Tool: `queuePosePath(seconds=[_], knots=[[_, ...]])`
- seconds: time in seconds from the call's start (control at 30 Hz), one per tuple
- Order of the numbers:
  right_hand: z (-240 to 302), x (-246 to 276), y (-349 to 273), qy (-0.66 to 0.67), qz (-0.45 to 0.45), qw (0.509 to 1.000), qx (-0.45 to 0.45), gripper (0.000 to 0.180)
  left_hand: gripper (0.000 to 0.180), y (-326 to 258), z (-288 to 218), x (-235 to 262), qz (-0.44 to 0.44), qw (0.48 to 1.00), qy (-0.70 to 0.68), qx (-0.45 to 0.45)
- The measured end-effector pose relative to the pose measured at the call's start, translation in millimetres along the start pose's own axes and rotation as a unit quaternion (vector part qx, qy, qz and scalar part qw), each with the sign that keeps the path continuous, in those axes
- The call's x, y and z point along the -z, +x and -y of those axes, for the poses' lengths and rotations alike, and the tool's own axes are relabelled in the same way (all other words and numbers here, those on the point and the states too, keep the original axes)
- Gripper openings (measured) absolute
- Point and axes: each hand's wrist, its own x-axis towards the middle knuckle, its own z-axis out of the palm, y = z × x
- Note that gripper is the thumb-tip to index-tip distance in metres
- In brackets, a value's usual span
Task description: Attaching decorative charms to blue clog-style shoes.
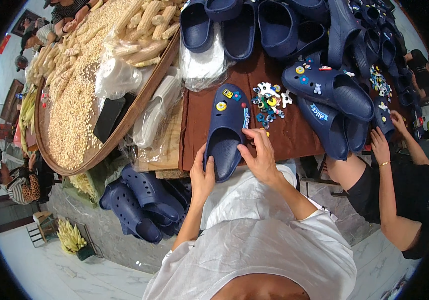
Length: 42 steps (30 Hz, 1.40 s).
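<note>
A dark blue clog (227,131) lies on the brown table (294,135), toe pointing away, with small charms on its upper. My left hand (202,175) grips its heel at the left side. My right hand (259,152) rests on its right edge, fingers curled over the rim. A small heap of coloured charms (269,102) lies just beyond the clog.
More blue clogs (324,90) are piled at the back and right. Another person's hands (382,142) work at the right. A wide round basket (144,92) of corn kernels and cobs sits left, with plastic bags (204,65) beside it. Clogs (139,200) lie on the floor.
</note>
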Motion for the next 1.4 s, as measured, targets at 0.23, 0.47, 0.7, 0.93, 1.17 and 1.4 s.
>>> queuePosePath(seconds=[0.23,0.47,0.7,0.93,1.17,1.4], knots=[[-0.9,7.0,-24.7,0.030,0.030,0.999,0.011,0.030,0.036,-4.7,6.6,19.5,-0.026,0.968,0.243,-0.061],[-25.1,18.7,-32.6,-0.034,-0.026,0.999,-0.010,0.017,0.030,-6.4,-30.4,2.1,-0.071,0.982,0.069,-0.159],[-35.5,22.4,-15.4,-0.132,-0.055,0.989,-0.017,0.024,0.039,25.4,-28.2,-36.0,0.087,0.947,-0.287,0.116],[-51.5,19.2,-7.5,-0.191,-0.060,0.980,0.000,0.025,0.041,40.7,-36.5,-43.5,0.063,0.869,-0.445,0.207],[-62.4,19.4,1.8,-0.177,-0.093,0.980,-0.020,0.026,0.032,21.4,-42.7,-50.9,-0.011,0.895,-0.424,0.139],[-22.7,22.9,-6.3,-0.014,-0.025,0.998,-0.063,0.038,0.020,29.5,-47.7,-23.7,-0.057,0.860,-0.469,0.193]])
